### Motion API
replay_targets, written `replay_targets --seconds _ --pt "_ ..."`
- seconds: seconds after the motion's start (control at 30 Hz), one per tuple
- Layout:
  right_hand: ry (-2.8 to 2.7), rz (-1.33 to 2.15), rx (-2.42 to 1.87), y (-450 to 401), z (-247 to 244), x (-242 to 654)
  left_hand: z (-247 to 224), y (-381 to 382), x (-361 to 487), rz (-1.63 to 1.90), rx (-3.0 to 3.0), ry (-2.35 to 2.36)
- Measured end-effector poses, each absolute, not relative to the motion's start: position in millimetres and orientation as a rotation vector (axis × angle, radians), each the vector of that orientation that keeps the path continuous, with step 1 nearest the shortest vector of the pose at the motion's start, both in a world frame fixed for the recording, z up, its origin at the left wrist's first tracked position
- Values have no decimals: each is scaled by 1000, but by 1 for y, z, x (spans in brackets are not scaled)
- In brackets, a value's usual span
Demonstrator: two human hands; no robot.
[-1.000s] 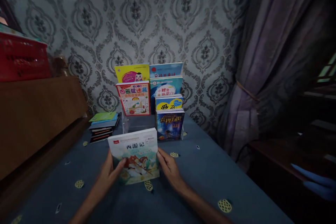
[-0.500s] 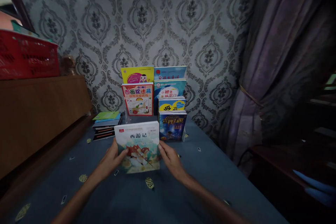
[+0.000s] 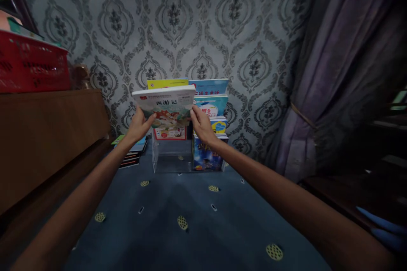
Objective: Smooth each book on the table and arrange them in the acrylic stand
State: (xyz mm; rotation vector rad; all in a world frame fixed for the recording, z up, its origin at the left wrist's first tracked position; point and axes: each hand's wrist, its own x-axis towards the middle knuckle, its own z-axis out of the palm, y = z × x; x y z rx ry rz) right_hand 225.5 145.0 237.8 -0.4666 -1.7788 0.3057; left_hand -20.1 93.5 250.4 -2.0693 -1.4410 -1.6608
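Observation:
A white-topped picture book (image 3: 168, 108) is held up in the air, its cover tilted back, in front of a clear tiered rack (image 3: 171, 164). My left hand (image 3: 139, 125) grips its left edge, thumb on the cover. On its right edge my right hand (image 3: 202, 125) is closed, thumb in front. Behind it, partly hidden, are a yellow book (image 3: 167, 82) and a red-bordered book (image 3: 170, 134). The rack's right column holds a light blue book (image 3: 211, 87), a teal book (image 3: 214, 103), a yellow-and-blue book (image 3: 219, 126) and a dark blue book (image 3: 208, 156). The rack's lower left tier shows bare.
A pile of thin books (image 3: 135, 152) lies left of the rack on the dark blue patterned cloth (image 3: 165, 237). At the left, a red basket (image 3: 34, 63) stands on a wooden cabinet (image 3: 54, 135). A purple curtain (image 3: 311, 93) hangs at the right.
Both hands have raised the book from low in front of the rack to its upper left tiers. The book now leans further back and covers most of the red-bordered book.

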Motion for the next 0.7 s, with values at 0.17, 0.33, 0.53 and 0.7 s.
replay_targets --seconds 0.17,0.33,0.53,0.7 --pt "-1761 263 -481 160 239 223 253 112 -18 -1667 -2034 -1403" --pt "-1755 275 -503 168 229 222 246 124 -21 -1646 -2033 -1436" --pt "-1761 286 -523 177 221 219 239 140 -25 -1684 -2095 -1374" --pt "-1755 299 -540 185 215 219 233 145 -28 -1669 -2093 -1421"
